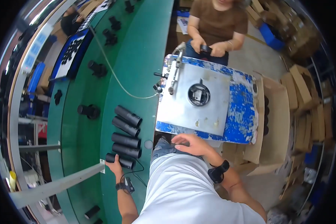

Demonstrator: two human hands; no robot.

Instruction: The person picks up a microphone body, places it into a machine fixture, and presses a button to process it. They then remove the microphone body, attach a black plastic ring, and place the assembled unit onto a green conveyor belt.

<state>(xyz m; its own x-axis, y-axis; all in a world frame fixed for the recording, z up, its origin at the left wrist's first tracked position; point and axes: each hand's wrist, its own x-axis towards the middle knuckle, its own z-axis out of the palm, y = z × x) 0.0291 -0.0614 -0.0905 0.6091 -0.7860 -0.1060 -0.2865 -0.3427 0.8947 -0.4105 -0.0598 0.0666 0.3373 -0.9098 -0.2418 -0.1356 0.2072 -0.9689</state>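
Observation:
My left hand is closed around the left end of a black cylinder, which lies on the green bench top. Beyond it several similar black cylinders rest on their sides in a row. A small grey disc lies to the right of that row. Over my lap, my right hand is open with its fingers loosely bent and nothing in them. In front of that hand stands a chipped blue stand topped by a metal plate, with a round black fixture in the plate.
A metal clamp arm with a hose sits at the plate's left edge. Across from me a co-worker holds a black round part. Black parts stand along the bench. An open carton is at right; a metal bar crosses lower left.

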